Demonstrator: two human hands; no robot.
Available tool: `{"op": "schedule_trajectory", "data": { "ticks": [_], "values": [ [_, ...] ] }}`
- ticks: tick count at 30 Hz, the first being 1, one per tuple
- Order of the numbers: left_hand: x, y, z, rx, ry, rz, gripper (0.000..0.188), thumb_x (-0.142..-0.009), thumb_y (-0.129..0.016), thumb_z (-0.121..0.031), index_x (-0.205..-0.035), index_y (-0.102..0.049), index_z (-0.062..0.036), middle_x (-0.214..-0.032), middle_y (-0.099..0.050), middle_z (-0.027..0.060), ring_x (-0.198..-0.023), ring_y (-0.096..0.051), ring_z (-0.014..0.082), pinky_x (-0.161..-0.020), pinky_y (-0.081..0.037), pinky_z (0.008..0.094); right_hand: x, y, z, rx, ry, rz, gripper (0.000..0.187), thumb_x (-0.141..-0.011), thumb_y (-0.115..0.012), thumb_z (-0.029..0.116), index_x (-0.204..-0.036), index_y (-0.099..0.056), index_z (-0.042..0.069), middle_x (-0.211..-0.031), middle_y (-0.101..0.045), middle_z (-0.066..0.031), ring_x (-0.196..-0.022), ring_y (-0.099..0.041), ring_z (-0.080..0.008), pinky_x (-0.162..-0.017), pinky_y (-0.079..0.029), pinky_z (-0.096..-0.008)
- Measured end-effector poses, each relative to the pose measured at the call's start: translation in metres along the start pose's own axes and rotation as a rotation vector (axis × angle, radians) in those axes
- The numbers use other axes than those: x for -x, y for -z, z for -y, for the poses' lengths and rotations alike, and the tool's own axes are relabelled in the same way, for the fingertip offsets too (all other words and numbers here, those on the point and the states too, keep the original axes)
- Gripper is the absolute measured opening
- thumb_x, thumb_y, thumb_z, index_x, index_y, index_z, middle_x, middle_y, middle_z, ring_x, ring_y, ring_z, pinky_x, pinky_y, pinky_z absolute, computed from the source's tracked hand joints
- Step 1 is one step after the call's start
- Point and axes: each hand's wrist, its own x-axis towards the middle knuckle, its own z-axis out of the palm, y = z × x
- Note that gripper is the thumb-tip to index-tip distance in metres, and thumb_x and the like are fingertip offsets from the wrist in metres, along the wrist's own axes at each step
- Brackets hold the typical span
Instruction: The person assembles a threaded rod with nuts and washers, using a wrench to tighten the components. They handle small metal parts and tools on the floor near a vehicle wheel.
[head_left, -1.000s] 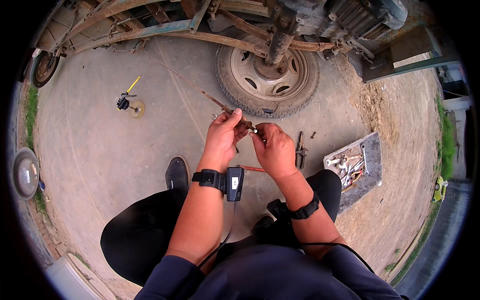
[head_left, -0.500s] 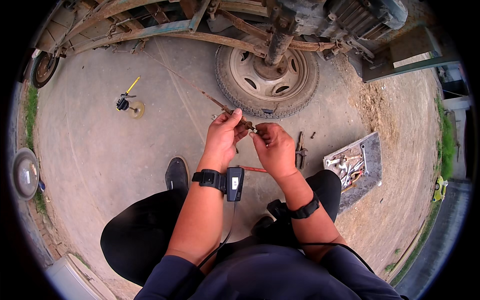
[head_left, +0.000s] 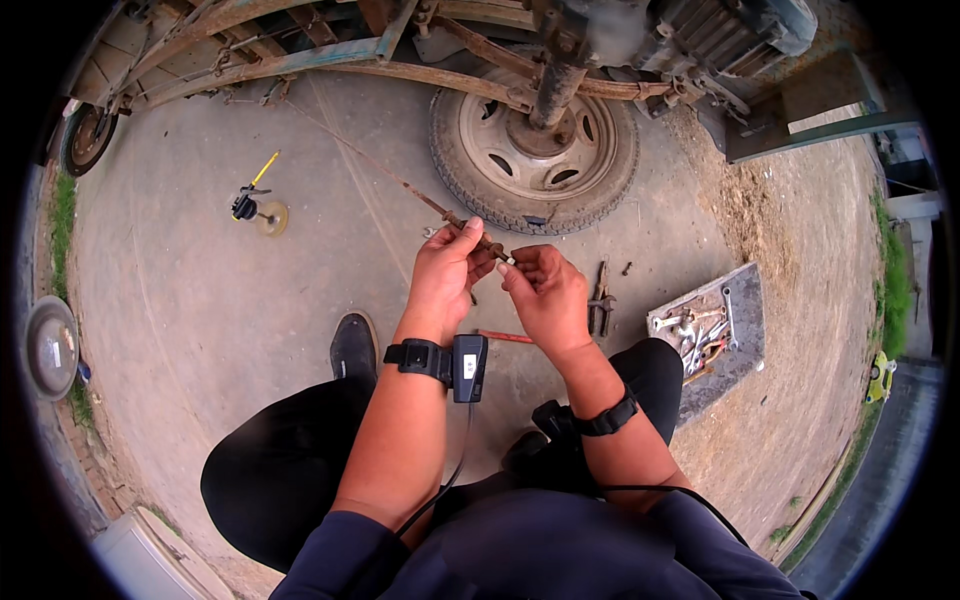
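A thin rusty rod (head_left: 425, 200) slants down from the vehicle frame and thickens toward its near end. My left hand (head_left: 447, 268) is closed around that thicker part, thumb on top. At the tip, a small pale metal end piece (head_left: 510, 261) shows between the hands. My right hand (head_left: 548, 292) pinches at this end with thumb and forefinger; its other fingers are curled. Exactly what lies between the right fingertips is partly hidden.
Ahead stands a dusty wheel (head_left: 535, 222) under the rusty frame (head_left: 430, 78). A grey toolbox (head_left: 745, 330) with several wrenches is at right, near pliers (head_left: 601, 300). A pump oil can (head_left: 270, 219) stands at left. A red-handled tool (head_left: 505, 337) lies below the hands.
The right fingers have shifted slightly at the rod's tip, and more of the pale end piece shows. The left hand keeps its hold in the same place.
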Motion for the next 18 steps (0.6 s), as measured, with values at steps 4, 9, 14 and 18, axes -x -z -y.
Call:
{"op": "schedule_trajectory", "data": {
  "ticks": [4, 9, 14, 18],
  "values": [
    [-0.001, 0.000, 0.001, 0.003, 0.011, 0.005, 0.014, -0.095, -0.069, -0.022, -0.092, -0.059, -0.0130, -0.086, -0.067, 0.0010, -0.079, -0.067, 0.0159, -0.073, -0.053, 0.0320, -0.002, 0.001, -0.008, 0.039, 0.022, 0.021, 0.017, -0.088, -0.072, 0.004, -0.097, -0.061, -0.006, -0.084, -0.068, -0.0094, -0.071, -0.068, -0.0118, -0.060, -0.054, -0.0248],
    [-0.002, 0.002, 0.001, -0.002, 0.016, -0.002, 0.013, -0.095, -0.069, -0.022, -0.092, -0.060, -0.0129, -0.086, -0.067, 0.0012, -0.079, -0.067, 0.0163, -0.073, -0.053, 0.0321, -0.003, 0.003, -0.007, 0.098, 0.037, 0.006, 0.020, -0.085, -0.075, 0.016, -0.092, -0.064, 0.001, -0.078, -0.069, -0.0160, -0.069, -0.069, -0.0305, -0.064, -0.054, -0.0381],
    [-0.001, 0.002, 0.001, 0.007, 0.008, 0.001, 0.013, -0.095, -0.069, -0.021, -0.092, -0.060, -0.0127, -0.086, -0.067, 0.0011, -0.079, -0.067, 0.0163, -0.072, -0.053, 0.0318, -0.004, 0.006, 0.002, 0.219, 0.069, 0.032, 0.022, -0.086, -0.074, 0.019, -0.091, -0.063, 0.002, -0.077, -0.068, -0.0153, -0.071, -0.067, -0.0337, -0.065, -0.053, -0.0414],
    [0.000, 0.000, 0.001, -0.009, -0.001, -0.004, 0.017, -0.094, -0.070, -0.023, -0.089, -0.058, -0.0118, -0.084, -0.067, 0.0015, -0.077, -0.067, 0.0152, -0.071, -0.054, 0.0303, -0.004, 0.006, 0.000, 0.251, 0.073, 0.036, 0.023, -0.086, -0.074, 0.021, -0.091, -0.062, 0.002, -0.078, -0.068, -0.0153, -0.073, -0.067, -0.0348, -0.065, -0.053, -0.0425]
  ]
}}
